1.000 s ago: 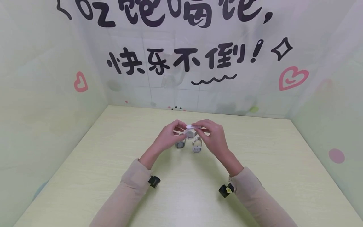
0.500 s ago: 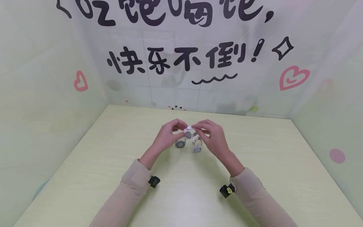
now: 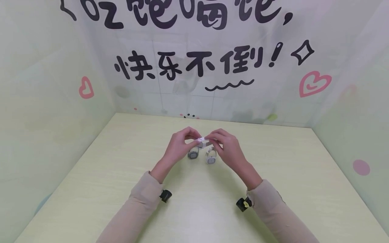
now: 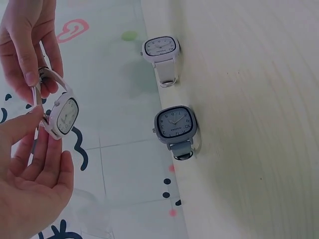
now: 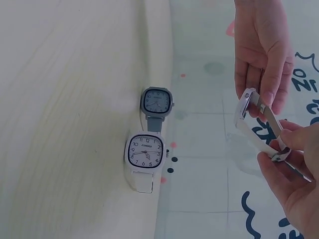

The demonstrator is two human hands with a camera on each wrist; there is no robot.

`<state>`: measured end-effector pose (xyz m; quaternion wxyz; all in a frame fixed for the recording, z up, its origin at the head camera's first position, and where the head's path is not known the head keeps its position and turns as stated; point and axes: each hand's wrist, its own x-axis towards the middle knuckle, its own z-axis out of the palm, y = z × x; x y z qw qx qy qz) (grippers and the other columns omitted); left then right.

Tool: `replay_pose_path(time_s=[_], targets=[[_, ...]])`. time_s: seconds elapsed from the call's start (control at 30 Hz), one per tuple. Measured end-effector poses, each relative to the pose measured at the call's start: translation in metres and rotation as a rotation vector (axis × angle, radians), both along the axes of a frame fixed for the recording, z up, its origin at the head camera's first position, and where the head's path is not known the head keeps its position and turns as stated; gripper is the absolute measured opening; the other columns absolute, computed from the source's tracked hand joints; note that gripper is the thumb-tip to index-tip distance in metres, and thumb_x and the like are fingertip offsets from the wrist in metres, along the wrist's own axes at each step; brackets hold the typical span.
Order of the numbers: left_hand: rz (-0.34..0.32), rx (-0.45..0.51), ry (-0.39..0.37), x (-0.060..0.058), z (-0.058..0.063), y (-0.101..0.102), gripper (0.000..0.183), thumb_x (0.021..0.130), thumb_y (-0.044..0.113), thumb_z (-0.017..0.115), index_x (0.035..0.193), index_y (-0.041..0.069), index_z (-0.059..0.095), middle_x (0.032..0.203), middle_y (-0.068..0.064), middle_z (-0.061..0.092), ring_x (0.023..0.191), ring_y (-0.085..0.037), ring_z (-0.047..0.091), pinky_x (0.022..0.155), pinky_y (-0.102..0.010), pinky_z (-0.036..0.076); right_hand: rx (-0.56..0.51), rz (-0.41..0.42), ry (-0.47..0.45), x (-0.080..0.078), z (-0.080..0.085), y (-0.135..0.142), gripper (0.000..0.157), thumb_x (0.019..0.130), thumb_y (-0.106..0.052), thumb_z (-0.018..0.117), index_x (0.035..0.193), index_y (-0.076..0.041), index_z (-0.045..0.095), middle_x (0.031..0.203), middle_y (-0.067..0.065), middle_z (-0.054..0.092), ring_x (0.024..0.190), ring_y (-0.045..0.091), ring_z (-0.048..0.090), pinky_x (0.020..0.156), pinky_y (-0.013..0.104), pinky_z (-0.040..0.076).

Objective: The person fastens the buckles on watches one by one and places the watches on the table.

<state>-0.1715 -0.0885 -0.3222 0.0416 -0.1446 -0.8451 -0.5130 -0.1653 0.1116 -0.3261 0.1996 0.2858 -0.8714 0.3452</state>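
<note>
Between both hands, above the table, hangs a wristwatch with a white case and pale strap (image 4: 66,117). My left hand (image 3: 179,144) pinches the strap close to the case with thumb and fingers. At the buckle end of the strap (image 5: 281,155), my right hand (image 3: 229,146) pinches with thumb and forefinger. The strap forms a loop, and fingers partly hide the buckle. Just below the hands on the table stand a grey-blue wristwatch (image 4: 175,123) and a white wristwatch (image 5: 145,152), side by side, neither touched by a hand.
A pale wooden table (image 3: 194,209) lies under the arms. Printed cloth walls (image 3: 182,101) with black lettering and pink hearts enclose its back and sides. Small black cameras (image 3: 243,204) are worn at both wrists.
The held watch has turned a little, its white part tilting toward the left hand. My left fingers have drawn in closer on it. The two watches on the table stay put.
</note>
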Motion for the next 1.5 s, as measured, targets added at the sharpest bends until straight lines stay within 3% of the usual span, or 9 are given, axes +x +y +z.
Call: replay_pose_path(time_s=[0.27,0.43,0.6,0.8,0.97,1.2,1.33,1.5], targets=[[-0.040,0.056,-0.019,-0.002,0.000,0.008,0.020,0.089,0.008,0.074,0.108,0.005,0.067,0.108,-0.011,0.073,0.107,-0.026,0.071,0.099,-0.038,0.056,-0.012,0.031,0.029,-0.001,0.000,-0.001,0.015,0.092,-0.004,0.069,0.104,-0.008,0.076,0.102,0.005,0.070,0.091,0.017,0.070,0.081,0.029,0.061],[-0.043,0.066,-0.025,-0.002,0.000,0.009,0.018,0.089,0.009,0.074,0.106,0.004,0.070,0.104,-0.012,0.074,0.099,-0.024,0.073,0.089,-0.030,0.059,-0.046,0.005,-0.044,0.001,0.001,0.000,0.015,0.093,-0.006,0.068,0.108,-0.006,0.072,0.103,0.006,0.071,0.095,0.019,0.070,0.082,0.031,0.061],[-0.022,0.066,-0.024,-0.002,0.002,0.009,0.016,0.090,0.013,0.073,0.105,0.005,0.072,0.104,-0.011,0.075,0.096,-0.022,0.073,0.084,-0.029,0.060,-0.128,-0.004,-0.089,0.002,0.000,0.002,0.026,0.092,-0.009,0.071,0.117,-0.003,0.064,0.112,0.010,0.070,0.106,0.024,0.069,0.086,0.034,0.061],[0.006,0.182,-0.140,-0.005,0.001,0.006,0.019,0.091,0.015,0.073,0.107,0.005,0.072,0.105,-0.014,0.074,0.091,-0.020,0.072,0.079,-0.026,0.060,-0.189,0.064,-0.041,0.002,-0.004,0.006,0.046,0.085,-0.007,0.078,0.126,-0.002,0.058,0.123,0.012,0.063,0.118,0.025,0.063,0.096,0.032,0.057],[0.017,0.284,-0.244,-0.007,-0.003,0.005,0.024,0.091,0.016,0.074,0.110,0.003,0.070,0.108,-0.015,0.074,0.093,-0.015,0.072,0.082,-0.027,0.061,-0.183,0.122,-0.016,0.003,-0.009,0.009,0.056,0.081,-0.008,0.082,0.131,-0.001,0.056,0.129,0.012,0.061,0.123,0.026,0.059,0.102,0.034,0.053],[0.027,0.370,-0.319,-0.005,-0.003,0.003,0.024,0.094,0.014,0.069,0.115,0.001,0.067,0.112,-0.015,0.073,0.100,-0.018,0.072,0.087,-0.030,0.060,-0.153,0.171,-0.018,0.002,-0.012,0.010,0.070,0.078,-0.012,0.086,0.139,-0.001,0.053,0.139,0.013,0.058,0.131,0.026,0.055,0.108,0.038,0.049],[0.028,0.405,-0.352,-0.005,-0.003,0.002,0.026,0.094,0.015,0.069,0.116,0.002,0.066,0.111,-0.013,0.073,0.097,-0.013,0.071,0.089,-0.031,0.060,-0.127,0.163,-0.011,0.001,-0.012,0.011,0.070,0.079,-0.010,0.084,0.141,-0.002,0.052,0.143,0.013,0.057,0.134,0.026,0.053,0.108,0.038,0.049],[0.001,0.446,-0.397,-0.006,-0.005,0.004,0.026,0.095,0.014,0.068,0.117,0.000,0.065,0.108,-0.009,0.073,0.100,-0.014,0.071,0.092,-0.032,0.059,-0.110,0.137,0.011,0.001,-0.011,0.012,0.066,0.080,-0.009,0.083,0.139,-0.002,0.054,0.141,0.013,0.059,0.132,0.027,0.056,0.107,0.038,0.050]])
